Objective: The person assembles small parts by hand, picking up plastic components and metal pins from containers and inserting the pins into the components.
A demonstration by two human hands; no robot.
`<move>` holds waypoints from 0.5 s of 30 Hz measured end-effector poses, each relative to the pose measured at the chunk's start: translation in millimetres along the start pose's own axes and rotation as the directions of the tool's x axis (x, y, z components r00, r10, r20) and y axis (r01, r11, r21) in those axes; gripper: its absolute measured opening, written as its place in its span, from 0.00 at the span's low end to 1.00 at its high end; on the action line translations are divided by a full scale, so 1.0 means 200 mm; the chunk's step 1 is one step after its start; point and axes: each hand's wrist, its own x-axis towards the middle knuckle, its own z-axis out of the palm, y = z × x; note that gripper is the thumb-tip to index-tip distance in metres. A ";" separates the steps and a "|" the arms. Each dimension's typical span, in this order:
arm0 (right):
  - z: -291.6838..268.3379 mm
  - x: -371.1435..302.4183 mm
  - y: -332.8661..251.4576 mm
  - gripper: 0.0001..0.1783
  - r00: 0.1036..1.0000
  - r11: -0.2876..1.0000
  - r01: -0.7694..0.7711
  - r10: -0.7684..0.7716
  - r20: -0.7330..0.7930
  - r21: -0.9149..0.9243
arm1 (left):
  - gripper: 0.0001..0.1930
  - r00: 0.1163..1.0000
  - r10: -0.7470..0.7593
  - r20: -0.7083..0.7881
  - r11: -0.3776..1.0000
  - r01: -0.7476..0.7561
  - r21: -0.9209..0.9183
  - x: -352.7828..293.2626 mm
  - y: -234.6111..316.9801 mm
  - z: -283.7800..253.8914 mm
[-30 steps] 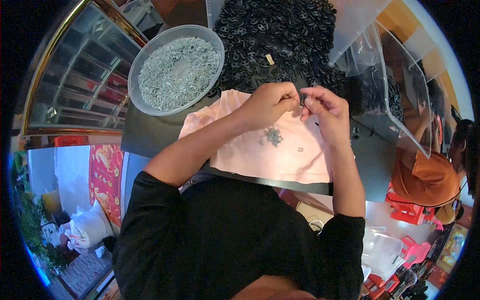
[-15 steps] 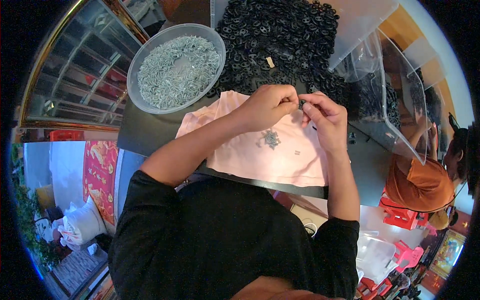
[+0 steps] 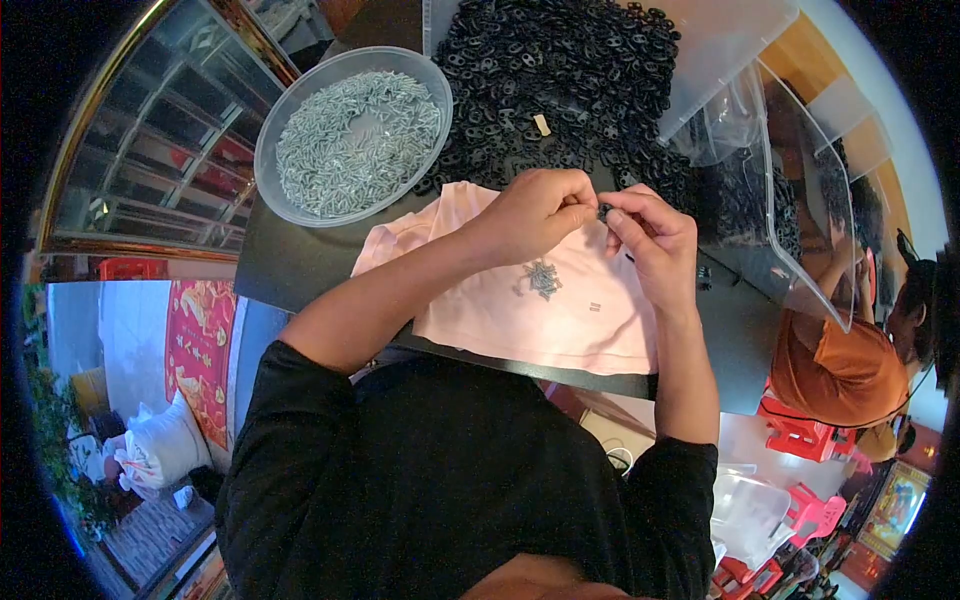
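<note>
Above a pink cloth [image 3: 520, 330], my two hands meet fingertip to fingertip. My right hand [image 3: 652, 235] is closed in a pinch around a small black plastic piece [image 3: 604, 211]. Beside it my left hand [image 3: 548, 208] is closed too, thumb against fingers; whatever it pinches is too small or hidden to make out. On the cloth below lies a little heap of grey metal screws [image 3: 541, 279], with a few more small metal pieces [image 3: 595, 307] to its right. Just beyond my hands spreads a large pile of black plastic pieces [image 3: 560, 70], each with holes through it.
A round clear tub [image 3: 268, 170] full of screws stands at the far left. A pale tan piece [image 3: 541, 124] lies on the black pile. Clear plastic bins [image 3: 770, 180] stand at the right, where a person in an orange shirt [image 3: 845, 365] sits. Underneath is a dark table [image 3: 290, 260].
Hardly anything differs. My right hand has shifted very slightly, and both hands stay together at the black piece.
</note>
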 end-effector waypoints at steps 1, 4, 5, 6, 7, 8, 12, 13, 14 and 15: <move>0.00 0.00 0.00 0.09 1.000 1.000 -0.002 0.002 -0.001 0.001 | 0.05 1.000 -0.002 0.001 1.000 0.002 -0.001 0.00 -0.01 0.00; 0.01 0.00 0.00 0.09 1.000 1.000 0.024 -0.024 0.020 0.003 | 0.05 1.000 0.016 -0.016 1.000 -0.016 0.009 0.01 -0.04 -0.01; 0.00 0.00 -0.01 0.09 1.000 1.000 0.022 -0.021 0.023 -0.017 | 0.05 0.999 0.028 -0.017 1.000 -0.028 0.004 0.01 -0.04 -0.01; 0.00 0.01 -0.01 0.09 0.999 0.999 0.021 -0.020 0.026 -0.037 | 0.05 0.999 0.041 -0.017 0.999 -0.041 0.000 0.02 -0.04 -0.01; 0.00 0.01 -0.01 0.09 0.999 0.999 0.021 -0.020 0.025 -0.036 | 0.05 0.999 0.041 -0.015 0.999 -0.041 0.000 0.02 -0.04 -0.01; 0.00 0.00 -0.01 0.09 1.000 0.999 0.013 -0.013 0.016 -0.031 | 0.05 1.000 0.016 0.007 1.000 -0.016 -0.005 0.01 -0.04 -0.01; 0.00 0.00 0.00 0.09 1.000 1.000 0.004 -0.004 0.000 0.011 | 0.05 0.999 0.005 0.033 1.000 -0.006 0.005 0.01 -0.01 -0.01; 0.00 0.00 0.00 0.09 1.000 1.000 0.005 -0.005 -0.002 0.012 | 0.05 0.999 0.006 0.034 1.000 -0.006 0.006 0.01 -0.01 -0.01; 0.00 0.00 0.00 0.09 1.000 1.000 0.011 -0.011 0.007 0.009 | 0.05 0.999 0.011 0.033 1.000 -0.012 0.002 0.01 -0.02 -0.01; 0.00 0.00 0.00 0.09 1.000 1.000 0.016 -0.017 0.016 0.007 | 0.05 0.999 0.015 0.032 1.000 -0.015 -0.002 0.01 -0.02 0.00</move>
